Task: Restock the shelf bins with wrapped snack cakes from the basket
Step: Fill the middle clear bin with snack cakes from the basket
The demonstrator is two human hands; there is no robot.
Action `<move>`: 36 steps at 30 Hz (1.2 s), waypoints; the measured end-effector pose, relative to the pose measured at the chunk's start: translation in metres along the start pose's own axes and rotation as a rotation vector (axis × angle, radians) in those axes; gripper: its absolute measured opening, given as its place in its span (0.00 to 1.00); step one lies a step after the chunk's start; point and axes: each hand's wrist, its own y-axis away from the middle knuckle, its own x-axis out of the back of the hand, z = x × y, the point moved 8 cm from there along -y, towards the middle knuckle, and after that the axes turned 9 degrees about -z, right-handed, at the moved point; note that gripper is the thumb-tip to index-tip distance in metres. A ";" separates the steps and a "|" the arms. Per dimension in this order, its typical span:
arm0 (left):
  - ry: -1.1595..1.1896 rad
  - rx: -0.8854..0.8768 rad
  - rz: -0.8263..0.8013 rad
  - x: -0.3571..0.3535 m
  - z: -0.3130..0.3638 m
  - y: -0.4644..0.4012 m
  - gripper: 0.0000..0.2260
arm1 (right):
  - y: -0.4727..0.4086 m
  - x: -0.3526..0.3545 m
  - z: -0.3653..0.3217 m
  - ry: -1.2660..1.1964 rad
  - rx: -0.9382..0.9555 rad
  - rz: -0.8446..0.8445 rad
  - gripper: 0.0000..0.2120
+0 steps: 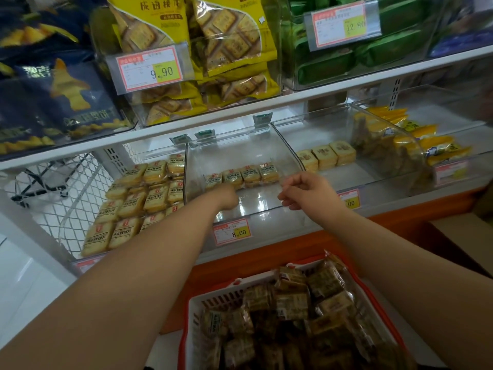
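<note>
A clear plastic shelf bin (282,145) sits on the lower shelf, with a row of several wrapped snack cakes (250,175) along its back. My left hand (226,197) reaches into the bin and touches the left end of that row. Its fingers are blurred behind the clear wall, so any grip is hidden. My right hand (306,190) hovers at the bin's front right corner, fingers loosely curled and holding nothing. Below, a white basket with a red rim (210,297) is piled with wrapped snack cakes (290,303).
The bin to the left holds several rows of the same cakes (133,204). To the right are square yellow cakes (325,156) and a bin of yellow packets (400,148). A price tag (232,232) hangs on the shelf edge. Cracker bags (226,44) fill the upper shelf.
</note>
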 end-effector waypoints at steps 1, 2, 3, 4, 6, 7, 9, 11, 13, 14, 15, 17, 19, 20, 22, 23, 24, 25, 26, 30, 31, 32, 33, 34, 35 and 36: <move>0.067 -0.059 0.036 0.003 0.006 0.010 0.15 | 0.006 -0.001 0.000 0.015 -0.015 -0.012 0.05; 0.133 -0.116 0.084 0.006 0.012 0.022 0.13 | 0.012 -0.002 0.000 0.039 -0.034 -0.027 0.04; 0.200 -0.169 0.144 0.009 0.017 0.036 0.11 | 0.018 -0.003 0.000 0.071 -0.055 -0.047 0.03; 0.267 -0.221 0.207 0.009 0.021 0.052 0.09 | 0.025 -0.005 0.001 0.114 -0.074 -0.072 0.02; 0.386 -0.354 0.337 0.004 0.029 0.088 0.07 | 0.038 -0.010 0.003 0.232 -0.105 -0.138 0.01; 0.439 -0.427 0.409 0.000 0.031 0.106 0.07 | 0.045 -0.013 0.006 0.301 -0.120 -0.175 0.01; 0.520 -0.532 0.538 -0.016 0.029 0.141 0.08 | 0.061 -0.021 0.019 0.461 -0.161 -0.257 0.04; 0.533 -0.575 0.538 -0.049 0.024 0.163 0.10 | 0.076 -0.028 0.042 0.629 -0.226 -0.351 0.07; 0.449 -0.519 0.372 -0.099 0.021 0.164 0.10 | 0.092 -0.034 0.071 0.781 -0.304 -0.449 0.07; 0.403 -0.467 0.245 -0.125 0.021 0.160 0.10 | 0.100 -0.036 0.085 0.854 -0.340 -0.491 0.06; 0.375 -0.432 0.111 -0.149 0.022 0.157 0.11 | 0.108 -0.037 0.099 0.912 -0.363 -0.533 0.06; 0.356 -0.463 -0.118 -0.187 0.031 0.157 0.10 | 0.122 -0.041 0.118 0.967 -0.357 -0.587 0.13; 0.310 -0.497 -0.235 -0.210 0.041 0.163 0.15 | 0.130 -0.042 0.131 1.031 -0.326 -0.609 0.24; 0.285 -0.485 -0.269 -0.218 0.043 0.165 0.19 | 0.132 -0.043 0.138 1.111 -0.305 -0.623 0.26; 0.339 -0.441 -0.373 -0.229 0.049 0.168 0.22 | 0.136 -0.042 0.155 1.358 -0.305 -0.666 0.28; 0.427 -0.399 -0.433 -0.233 0.050 0.169 0.22 | 0.139 -0.043 0.161 1.485 -0.313 -0.702 0.27; 0.538 -0.341 -0.480 -0.234 0.051 0.170 0.20 | 0.141 -0.046 0.164 1.575 -0.305 -0.743 0.24; 0.657 -0.272 -0.504 -0.232 0.049 0.171 0.17 | 0.142 -0.050 0.162 1.608 -0.285 -0.768 0.22; 0.768 -0.188 -0.512 -0.230 0.044 0.171 0.13 | 0.141 -0.054 0.157 1.592 -0.245 -0.761 0.20; 1.225 0.076 -0.575 -0.222 0.021 0.178 0.16 | 0.130 -0.074 0.089 1.408 0.231 -0.469 0.21; 1.341 0.071 -0.588 -0.217 0.020 0.180 0.15 | 0.130 -0.078 0.071 1.364 0.352 -0.407 0.20; 1.450 0.040 -0.585 -0.209 0.020 0.181 0.14 | 0.130 -0.081 0.055 1.320 0.437 -0.369 0.18; 1.546 0.003 -0.562 -0.199 0.019 0.182 0.10 | 0.130 -0.083 0.043 1.289 0.486 -0.355 0.17; 1.617 -0.031 -0.525 -0.190 0.017 0.183 0.08 | 0.128 -0.085 0.035 1.268 0.507 -0.356 0.17; 1.659 -0.065 -0.494 -0.180 0.014 0.185 0.06 | 0.126 -0.085 0.030 1.250 0.506 -0.365 0.16; 1.673 -0.104 -0.475 -0.171 0.011 0.186 0.06 | 0.123 -0.085 0.027 1.232 0.494 -0.374 0.16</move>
